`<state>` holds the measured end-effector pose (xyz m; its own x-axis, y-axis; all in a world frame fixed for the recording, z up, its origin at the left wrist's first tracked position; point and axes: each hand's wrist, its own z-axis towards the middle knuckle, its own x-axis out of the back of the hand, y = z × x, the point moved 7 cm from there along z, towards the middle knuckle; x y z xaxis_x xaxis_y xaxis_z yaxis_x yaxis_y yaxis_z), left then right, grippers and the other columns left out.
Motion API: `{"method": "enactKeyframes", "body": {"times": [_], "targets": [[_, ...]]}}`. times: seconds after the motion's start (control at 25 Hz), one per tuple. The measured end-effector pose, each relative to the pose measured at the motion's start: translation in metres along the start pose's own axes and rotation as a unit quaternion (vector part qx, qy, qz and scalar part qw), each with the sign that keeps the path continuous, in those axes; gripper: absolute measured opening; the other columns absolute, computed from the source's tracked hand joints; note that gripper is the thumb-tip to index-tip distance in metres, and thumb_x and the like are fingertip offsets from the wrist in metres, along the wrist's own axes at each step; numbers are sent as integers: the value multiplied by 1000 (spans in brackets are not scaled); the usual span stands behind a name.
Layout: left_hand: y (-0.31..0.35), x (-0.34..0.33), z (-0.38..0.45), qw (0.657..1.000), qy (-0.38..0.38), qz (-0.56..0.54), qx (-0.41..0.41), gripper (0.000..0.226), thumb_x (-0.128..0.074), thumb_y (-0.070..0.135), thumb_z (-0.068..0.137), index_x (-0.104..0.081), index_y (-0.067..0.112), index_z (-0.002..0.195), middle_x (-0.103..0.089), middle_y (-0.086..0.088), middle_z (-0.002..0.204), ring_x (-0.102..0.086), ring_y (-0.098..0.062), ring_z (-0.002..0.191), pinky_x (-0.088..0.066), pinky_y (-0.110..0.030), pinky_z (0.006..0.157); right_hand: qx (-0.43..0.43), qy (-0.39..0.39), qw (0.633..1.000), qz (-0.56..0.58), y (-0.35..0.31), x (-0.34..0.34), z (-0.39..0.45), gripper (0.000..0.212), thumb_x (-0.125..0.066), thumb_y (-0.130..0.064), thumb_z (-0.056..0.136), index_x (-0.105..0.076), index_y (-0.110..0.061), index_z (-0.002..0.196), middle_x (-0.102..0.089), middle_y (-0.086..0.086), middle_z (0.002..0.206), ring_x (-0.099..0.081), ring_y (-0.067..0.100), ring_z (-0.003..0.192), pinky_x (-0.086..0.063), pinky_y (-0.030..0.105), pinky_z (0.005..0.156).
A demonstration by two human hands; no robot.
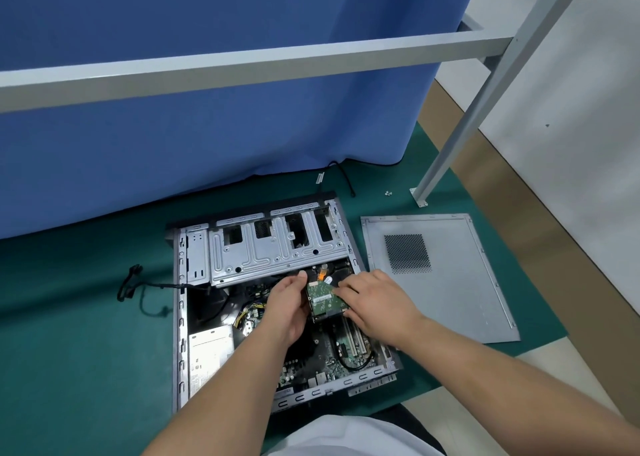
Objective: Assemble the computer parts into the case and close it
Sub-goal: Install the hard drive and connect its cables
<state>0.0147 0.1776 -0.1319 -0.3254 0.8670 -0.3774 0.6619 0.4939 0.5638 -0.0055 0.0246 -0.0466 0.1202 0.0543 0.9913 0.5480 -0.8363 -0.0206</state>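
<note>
Two bare hands grasp a black hard drive with a green circuit board (325,298) above the open grey metal computer case (277,303) lying on the green mat (86,317); the left hand (289,300) grips its left edge, the right hand (370,303) its right edge, just below the silver drive cage (277,248), while the grey perforated side panel (436,275) lies flat beside the case

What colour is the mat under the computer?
The flat work mat under the open metal case is dark green, head view.
</note>
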Motion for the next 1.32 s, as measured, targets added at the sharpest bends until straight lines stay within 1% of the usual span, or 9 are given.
{"method": "enactKeyframes", "body": {"times": [0.36,0.6,0.76,0.84,0.92,1.0,1.04,1.2,1.32], "targets": [[5,-13,8,992,-61,-99,40,26,-60,9,98,-61,-10,116,-72,-24,103,-73,-33,91,-61,-41,76,6,70,997,1,20,3,29,27,-68,-37,91,-67,-20,112,-60,-1,114,-55,22,107,-48,39,90],[7,-1,4,990,-19,-131,40,13,-63,5,97,-63,-2,108,-72,-19,106,-71,-29,105,-59,-37,93,-66,78,994,51,32,9,65,34,-69,-31,93,-59,-11,119,-54,6,125,-53,26,109,-50,41,93],[7,7,-14,996,-15,88,-9,19,-59,10,101,-65,0,115,-77,-10,104,-74,-23,100,-59,-31,88,-66,58,994,67,36,4,75,41,-66,-31,96,-58,-11,130,-52,5,138,-50,27,119,-46,40,101],[29,5,-23,926,23,343,-155,15,-59,19,100,-70,13,109,-77,8,89,-72,-7,84,-55,-16,74,-70,52,994,69,37,-1,73,44,-65,-33,97,-59,-11,134,-53,4,142,-49,27,123,-44,40,105],[58,-18,-38,756,35,549,-354,14,-62,22,97,-69,22,110,-70,17,99,-62,2,94,-45,-9,82,-71,46,994,75,38,-2,74,44,-66,-33,96,-60,-12,134,-53,3,143,-48,26,125,-42,40,107],[69,-40,-35,608,8,654,-450,35,-68,17,92,-64,15,127,-63,2,129,-55,-14,122,-44,-28,104,-73,43,991,100,40,0,76,43,-70,-33,94,-63,-13,131,-55,2,140,-48,25,123,-43,40,105],[71,-45,-26,566,-6,695,-443,46,-70,16,91,-60,12,135,-56,-5,141,-49,-22,133,-41,-37,111,-77,46,989,118,42,2,78,43,-73,-34,92,-64,-14,128,-56,1,137,-49,25,121,-45,39,103],[68,-49,-3,470,-8,786,-401,55,-69,15,89,-52,14,141,-46,-11,154,-44,-30,140,-38,-41,111,-81,48,984,153,49,5,80,41,-77,-36,88,-65,-17,122,-58,-3,130,-49,21,116,-49,35,95],[67,-48,-1,452,0,796,-403,53,-69,17,89,-54,15,140,-50,-11,152,-51,-29,135,-45,-41,102,-83,47,980,177,53,2,81,39,-79,-35,86,-66,-18,119,-59,-5,126,-47,19,115,-50,36,93]]}}
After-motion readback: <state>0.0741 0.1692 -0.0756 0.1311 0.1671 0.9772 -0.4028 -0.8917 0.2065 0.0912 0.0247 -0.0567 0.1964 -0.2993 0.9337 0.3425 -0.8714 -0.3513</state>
